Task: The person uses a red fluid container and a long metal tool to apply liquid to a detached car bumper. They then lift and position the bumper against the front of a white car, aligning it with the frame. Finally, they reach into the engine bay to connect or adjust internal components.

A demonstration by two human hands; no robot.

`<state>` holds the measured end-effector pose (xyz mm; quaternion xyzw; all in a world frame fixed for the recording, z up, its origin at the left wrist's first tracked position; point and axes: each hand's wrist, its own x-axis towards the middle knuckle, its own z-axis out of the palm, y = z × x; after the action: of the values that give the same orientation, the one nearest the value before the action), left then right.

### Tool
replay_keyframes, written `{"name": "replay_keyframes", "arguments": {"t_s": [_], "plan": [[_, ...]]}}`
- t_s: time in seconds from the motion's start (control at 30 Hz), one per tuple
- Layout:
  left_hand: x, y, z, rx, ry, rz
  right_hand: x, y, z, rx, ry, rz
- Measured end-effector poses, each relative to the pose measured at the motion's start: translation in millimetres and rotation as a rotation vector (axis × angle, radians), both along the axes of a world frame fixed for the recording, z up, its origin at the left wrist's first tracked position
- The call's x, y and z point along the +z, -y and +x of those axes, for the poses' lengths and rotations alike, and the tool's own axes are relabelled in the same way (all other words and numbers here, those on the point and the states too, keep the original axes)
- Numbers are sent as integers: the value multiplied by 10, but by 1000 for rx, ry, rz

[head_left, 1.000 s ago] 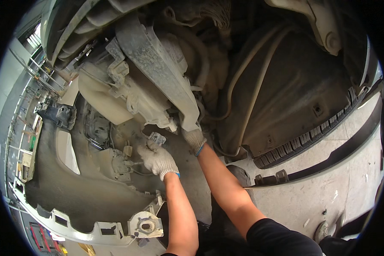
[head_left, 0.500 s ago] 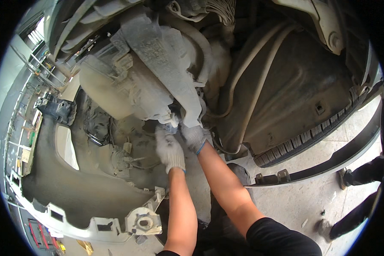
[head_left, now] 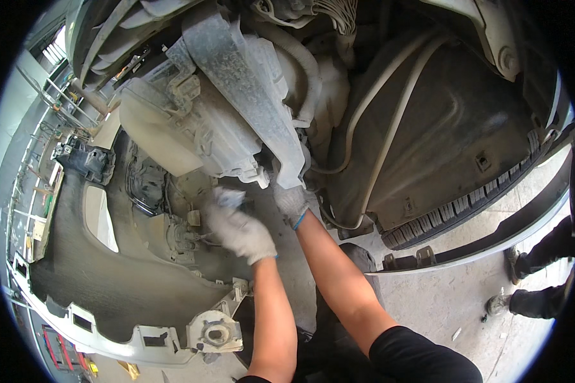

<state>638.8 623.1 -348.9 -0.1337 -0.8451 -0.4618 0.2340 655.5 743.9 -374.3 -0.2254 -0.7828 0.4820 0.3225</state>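
Note:
My left hand point(head_left: 239, 233), in a white knit glove, is smeared by motion below and left of the hanging parts. At its fingers shows a small pale, bluish-grey thing point(head_left: 229, 198), too blurred to name. My right hand point(head_left: 292, 203), gloved too, is closed around the lower end of a long dusty grey bracket point(head_left: 243, 80); its fingertips are hidden behind it. Left of the bracket hangs a dusty plastic housing point(head_left: 220, 131) with a broken-looking lower edge, apart from my left hand.
A removed bumper cover point(head_left: 128, 293) curves along the lower left. To the right are a wheel-arch liner point(head_left: 441, 134), a tyre point(head_left: 453, 214) and two pale hoses point(head_left: 383, 127). A trim strip point(head_left: 479, 246) runs below the tyre. Another person's legs point(head_left: 540, 297) stand at far right.
My left hand has moved left and away from the housing's lower end, with the pale thing at its fingers. My right hand stays at the bracket. The other person's near foot has shifted.

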Motion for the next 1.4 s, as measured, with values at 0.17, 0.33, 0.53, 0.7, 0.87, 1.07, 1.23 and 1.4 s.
{"name": "replay_keyframes", "arguments": {"t_s": [0.17,0.33,0.53,0.7,0.87,1.07,1.23,1.4], "plan": [[-68,-1,116,-261,512,-514,-418,-83,-239,266,-817,-880],[161,45,82,28,55,68,-642,-128,-472,198,-932,-936],[-38,65,-130,-81,-48,29,-134,49,-200,-3,-466,-333],[-177,-9,79,-248,460,-415,-610,-77,-492,492,-1175,-1168],[141,-21,133,6,-33,97,-1061,-195,-653,477,-1230,-1244],[92,-26,-117,-65,344,-170,-706,-15,-560,343,-933,-868],[-121,76,132,-226,386,-499,-546,-99,-421,179,-805,-639],[120,-15,83,-4,-113,208,-370,-56,-272,-26,-595,-388]]}}
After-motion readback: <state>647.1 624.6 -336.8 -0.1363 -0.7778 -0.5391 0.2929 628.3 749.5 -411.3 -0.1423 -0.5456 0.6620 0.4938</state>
